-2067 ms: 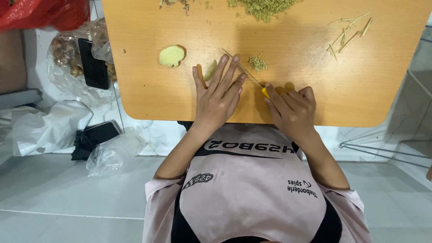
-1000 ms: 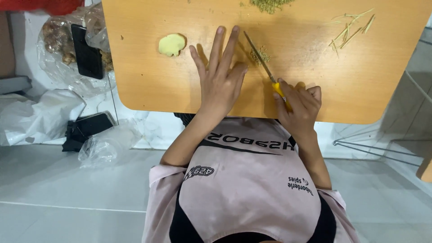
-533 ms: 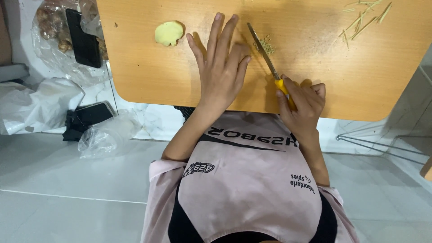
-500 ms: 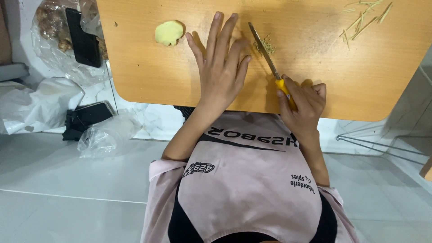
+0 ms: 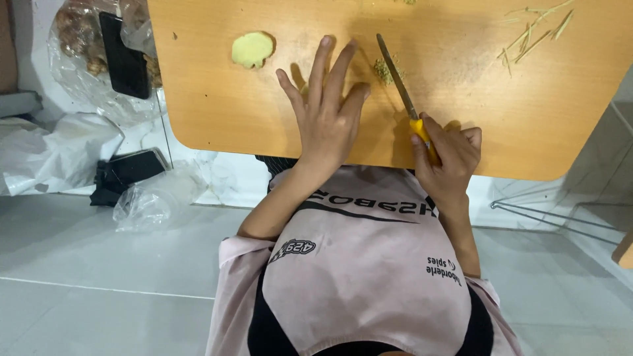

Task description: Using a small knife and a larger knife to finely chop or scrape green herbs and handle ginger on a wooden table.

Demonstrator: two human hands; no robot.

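My left hand (image 5: pixel 326 118) lies flat on the wooden table (image 5: pixel 198 112) with its fingers spread; a small yellowish piece shows at its thumb side, mostly hidden. My right hand (image 5: pixel 445 155) grips the yellow handle of a knife (image 5: pixel 403 92), whose blade points away over the table, just right of my left fingers. A small heap of chopped bits (image 5: pixel 382 69) lies beside the blade. A pale yellow peeled slice (image 5: pixel 251 49) rests to the left of my left hand. Thin slivers (image 5: pixel 534 36) lie at the far right.
Left of the table stand a black phone (image 5: pixel 122 56) and a clear bag of brown roots (image 5: pixel 76 39). On the tiled floor lie a black object (image 5: pixel 128 173), a crumpled clear bag (image 5: pixel 155 201) and white plastic (image 5: pixel 46 158). A wire rack (image 5: pixel 560 211) sits right.
My left hand has slid farther onto the table. The knife has swung from close beside my left fingers to pointing away, and the two hands are now farther apart.
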